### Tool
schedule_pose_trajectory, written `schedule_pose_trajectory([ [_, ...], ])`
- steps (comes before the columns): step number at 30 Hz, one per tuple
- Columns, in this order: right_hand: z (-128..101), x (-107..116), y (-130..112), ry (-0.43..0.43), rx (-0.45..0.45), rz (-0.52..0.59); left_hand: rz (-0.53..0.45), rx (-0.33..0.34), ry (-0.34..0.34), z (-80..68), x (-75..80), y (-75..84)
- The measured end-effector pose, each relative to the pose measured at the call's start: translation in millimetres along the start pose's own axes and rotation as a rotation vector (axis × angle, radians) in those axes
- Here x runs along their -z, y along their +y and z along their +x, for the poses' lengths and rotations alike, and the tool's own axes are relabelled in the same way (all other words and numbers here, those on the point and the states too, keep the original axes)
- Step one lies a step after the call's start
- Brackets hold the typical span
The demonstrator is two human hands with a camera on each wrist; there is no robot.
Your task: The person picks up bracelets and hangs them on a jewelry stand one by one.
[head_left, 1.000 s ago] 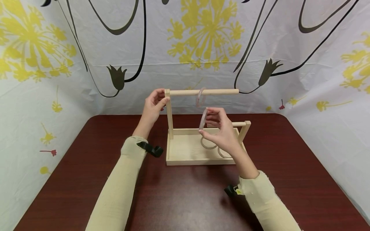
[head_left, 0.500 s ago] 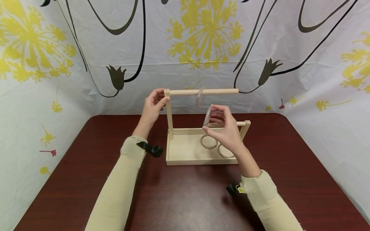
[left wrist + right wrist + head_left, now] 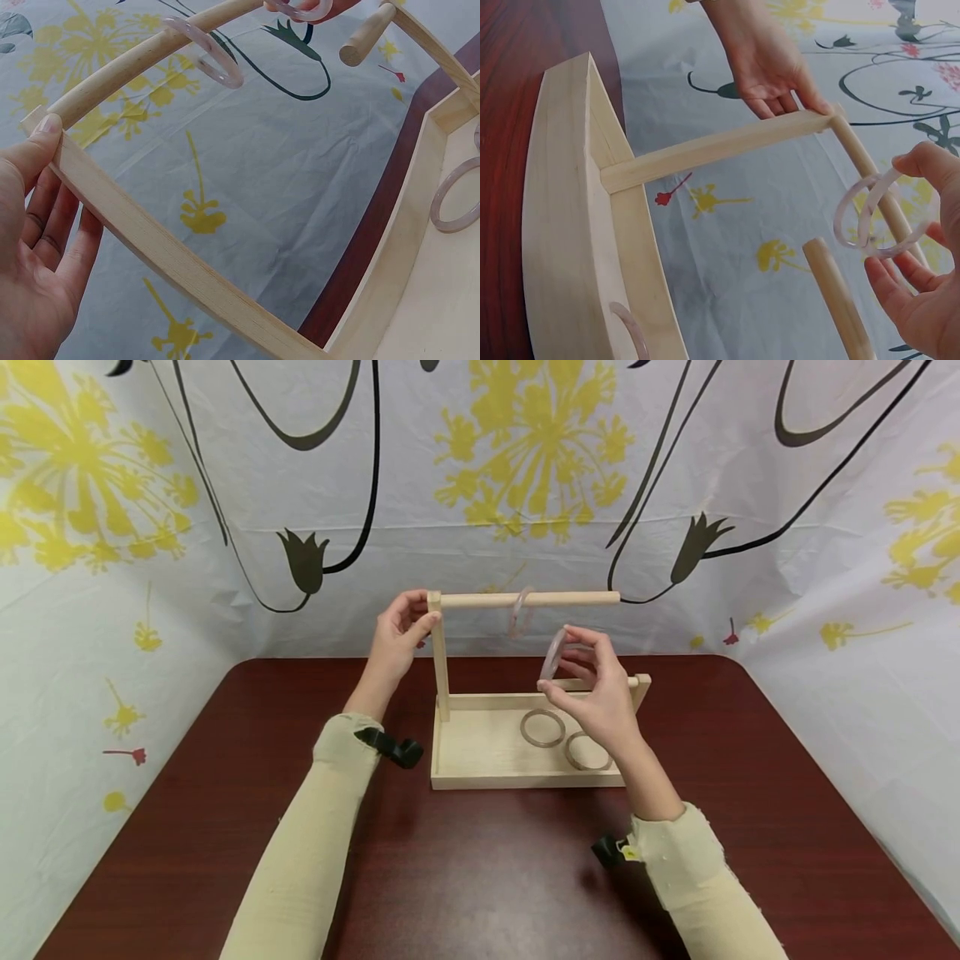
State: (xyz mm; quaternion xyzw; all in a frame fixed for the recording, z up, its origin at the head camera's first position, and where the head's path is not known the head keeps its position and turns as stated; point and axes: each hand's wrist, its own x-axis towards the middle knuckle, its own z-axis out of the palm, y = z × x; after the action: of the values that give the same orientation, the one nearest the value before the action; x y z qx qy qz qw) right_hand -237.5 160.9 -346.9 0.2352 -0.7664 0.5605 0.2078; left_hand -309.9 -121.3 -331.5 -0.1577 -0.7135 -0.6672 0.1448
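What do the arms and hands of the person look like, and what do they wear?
Both arms are covered by long, pale beige sleeves that end at the wrists. The left hand and the right hand are bare, with no gloves or rings visible. A small black device sits at the left wrist. A similar black device with a yellow mark sits at the right wrist.

The stand is pale, unfinished matt wood. The bangles look like smooth, translucent glossy plastic. The table is polished dark wood; the backdrop is creased printed cloth.
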Motion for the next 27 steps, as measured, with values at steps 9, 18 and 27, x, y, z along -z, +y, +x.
schedule_pose_trajectory([
  [9,6.6,7.4,-1.1,0.087,-0.017,0.026,0.011,0.001,-0.001,-1.0,-0.1,1.6],
  [18,11.5,14.7,-1.6,0.166,-0.002,-0.003,0.018,0.005,0.002,-0.9,0.3,0.9],
  [27,21.0,22.5,-2.1,0.3,0.006,0.019,0.013,0.0,0.011,-0.5,-0.6,0.9],
])
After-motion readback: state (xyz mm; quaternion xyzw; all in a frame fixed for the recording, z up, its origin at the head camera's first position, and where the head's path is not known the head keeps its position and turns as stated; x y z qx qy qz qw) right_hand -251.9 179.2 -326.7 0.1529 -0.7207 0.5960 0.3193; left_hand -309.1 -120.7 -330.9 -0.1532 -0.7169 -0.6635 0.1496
